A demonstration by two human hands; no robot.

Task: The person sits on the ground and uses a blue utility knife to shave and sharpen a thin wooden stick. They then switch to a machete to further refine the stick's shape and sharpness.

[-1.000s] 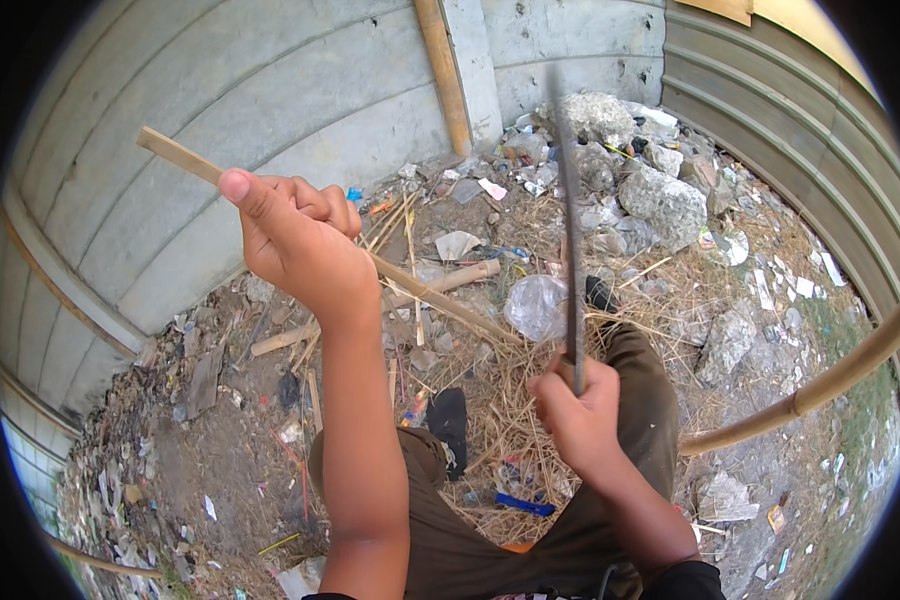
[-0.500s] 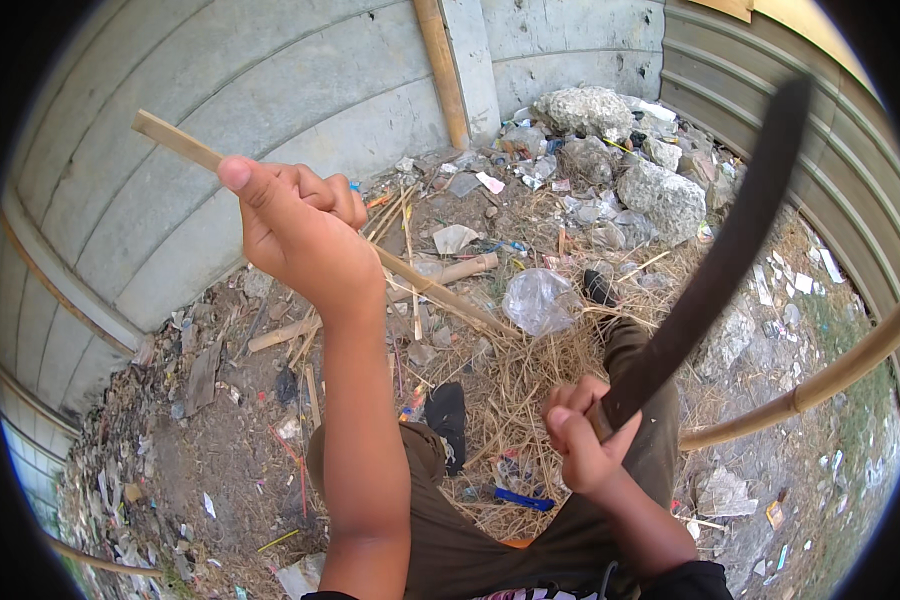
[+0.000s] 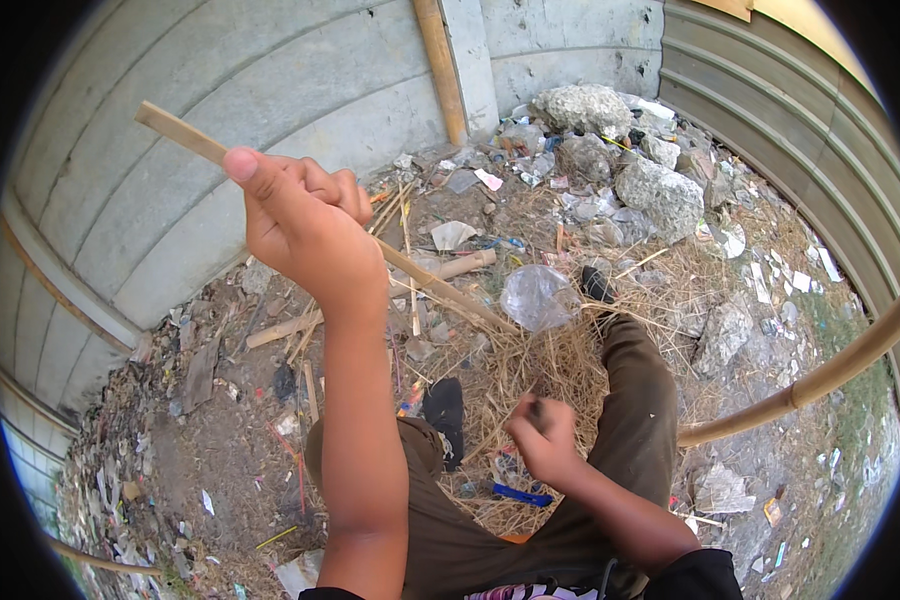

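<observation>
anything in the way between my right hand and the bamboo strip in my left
Nothing visible stands between the right hand and the lower part of the bamboo strip; only dry straw lies below.

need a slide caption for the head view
Left hand holds a flat, tan bamboo strip aloft; right hand grips a dark, mostly hidden tool.

Left hand (image 3: 310,222) holding bamboo strip (image 3: 182,133), right hand (image 3: 546,440) gripping handle (image 3: 537,413)

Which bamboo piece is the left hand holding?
The flat strip, in the left hand; the round pole at right and upright pole by the wall are in neither hand.
</observation>
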